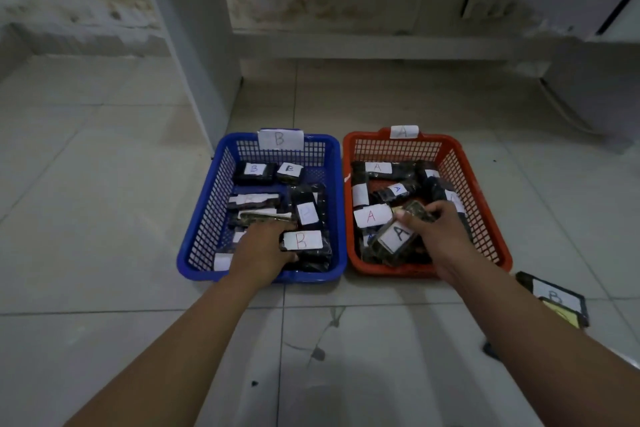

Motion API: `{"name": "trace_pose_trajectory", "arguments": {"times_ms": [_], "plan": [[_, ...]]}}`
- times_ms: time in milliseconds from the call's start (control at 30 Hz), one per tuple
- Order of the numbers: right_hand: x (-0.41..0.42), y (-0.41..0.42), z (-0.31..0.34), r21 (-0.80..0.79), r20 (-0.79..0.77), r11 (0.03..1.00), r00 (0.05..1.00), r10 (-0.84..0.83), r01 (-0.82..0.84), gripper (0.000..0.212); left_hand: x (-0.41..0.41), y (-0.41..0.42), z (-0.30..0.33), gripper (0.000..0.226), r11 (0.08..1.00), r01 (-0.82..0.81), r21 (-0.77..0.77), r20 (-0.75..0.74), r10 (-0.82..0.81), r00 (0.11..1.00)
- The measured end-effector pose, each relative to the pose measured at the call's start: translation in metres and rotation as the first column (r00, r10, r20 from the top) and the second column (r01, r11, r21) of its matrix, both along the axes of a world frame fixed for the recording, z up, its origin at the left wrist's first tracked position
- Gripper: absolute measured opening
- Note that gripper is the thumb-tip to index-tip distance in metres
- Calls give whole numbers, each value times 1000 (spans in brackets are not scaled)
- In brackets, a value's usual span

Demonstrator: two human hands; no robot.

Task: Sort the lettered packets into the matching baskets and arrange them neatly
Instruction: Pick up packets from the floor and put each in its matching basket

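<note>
Where the tiled floor [104, 218] meets a grey wall, 2 mesh baskets sit side by side, rims almost touching.

Item 1: blue basket [204, 218], tagged B on its far rim, left of the orange basket. It holds dark packets with white B labels, loosely piled. The left hand [266, 246] reaches into its near half, fingers curled down over the packets; whether it grips one cannot be told. A packet with a red B [302, 240] lies just right of that hand.

Item 2: orange basket [485, 218], tagged A, holding A-labelled packets in a jumble. The right hand [433, 229] pinches a dark packet [414, 210] above the heap, beside a large A packet [398, 236].

Item 3: stray B packet [554, 298], on the floor right of and nearer than the orange basket.
</note>
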State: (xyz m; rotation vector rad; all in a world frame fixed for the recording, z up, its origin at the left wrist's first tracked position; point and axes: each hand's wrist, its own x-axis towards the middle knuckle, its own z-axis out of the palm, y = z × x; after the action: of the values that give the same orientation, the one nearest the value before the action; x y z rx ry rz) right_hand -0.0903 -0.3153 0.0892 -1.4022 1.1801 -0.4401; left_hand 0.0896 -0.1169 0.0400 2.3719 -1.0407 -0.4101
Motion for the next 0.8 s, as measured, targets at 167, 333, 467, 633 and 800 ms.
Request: {"name": "trace_pose_trajectory", "arguments": {"times_ms": [167, 333, 467, 633, 800], "plan": [[1, -10, -14, -126, -17, 991, 998, -57, 55, 46, -5, -10, -12, 48, 991, -129, 32, 130, 124, 984], [1, -12, -29, -171, -153, 981, 986, 68, -95, 40, -1, -17, -9, 57, 973, -141, 180, 169, 111, 979], [5, -13, -30, -332, -331, 906, 932, 150, -264, 37, -1, -18, -7, 58, 974, -157, 166, 184, 126, 975], [6, -11, -31, -359, -624, 800, 761, 178, -481, 37, -4, -17, -9, 66, 977, -179, 113, 149, 161, 976], [-6, -7, -35, -363, -613, 799, 769, 182, -479, 42, -15, -10, -6, 61, 981, -195, 21, 279, 182, 943]]}}
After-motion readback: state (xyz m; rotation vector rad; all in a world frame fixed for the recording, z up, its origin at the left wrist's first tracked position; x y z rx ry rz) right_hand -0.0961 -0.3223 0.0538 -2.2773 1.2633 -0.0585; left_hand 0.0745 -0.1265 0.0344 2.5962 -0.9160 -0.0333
